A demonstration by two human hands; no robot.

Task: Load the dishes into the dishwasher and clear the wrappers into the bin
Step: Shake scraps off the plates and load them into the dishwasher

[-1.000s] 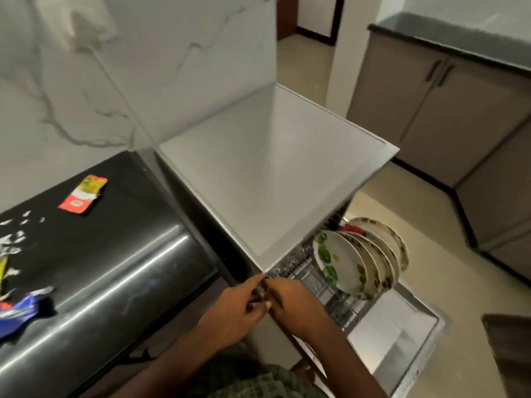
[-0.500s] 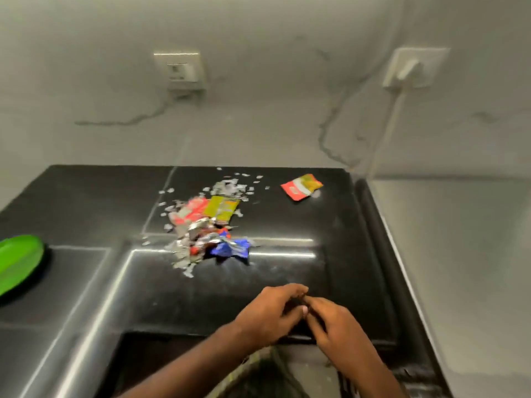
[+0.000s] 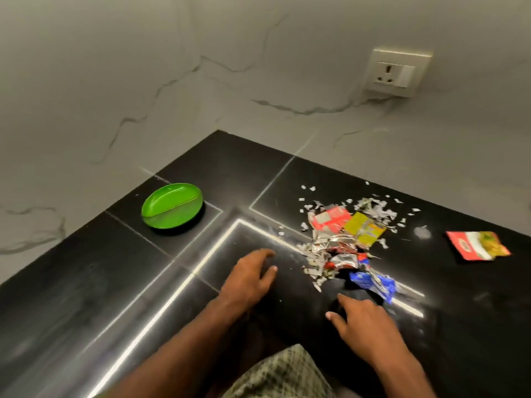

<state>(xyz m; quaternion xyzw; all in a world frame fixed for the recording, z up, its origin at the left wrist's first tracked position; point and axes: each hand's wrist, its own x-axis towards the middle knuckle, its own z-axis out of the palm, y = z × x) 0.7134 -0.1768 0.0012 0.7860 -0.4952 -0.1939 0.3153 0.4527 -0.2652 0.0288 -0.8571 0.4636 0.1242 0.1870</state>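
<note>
While the view was on the dishwasher rack a second ago, it is now sitting on the glossy black stone countertop (image 3: 86, 297), so the job is switching from dishes to wrappers. Heap of torn foil wrappers and silver scraps (image 3: 342, 239) is lying mid-counter; red-and-yellow sachet (image 3: 478, 245) is sitting well right of the heap, green oval plastic dish (image 3: 172, 206) well left. Left hand (image 3: 248, 278) and right hand (image 3: 363, 320) are separating, fingers loose, holding nothing, both hovering just in front of the heap. Dish is still needing loading.

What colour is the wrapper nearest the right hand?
Blue, with some white print; the wrapper shows in the head view, just beyond the right hand.
</note>
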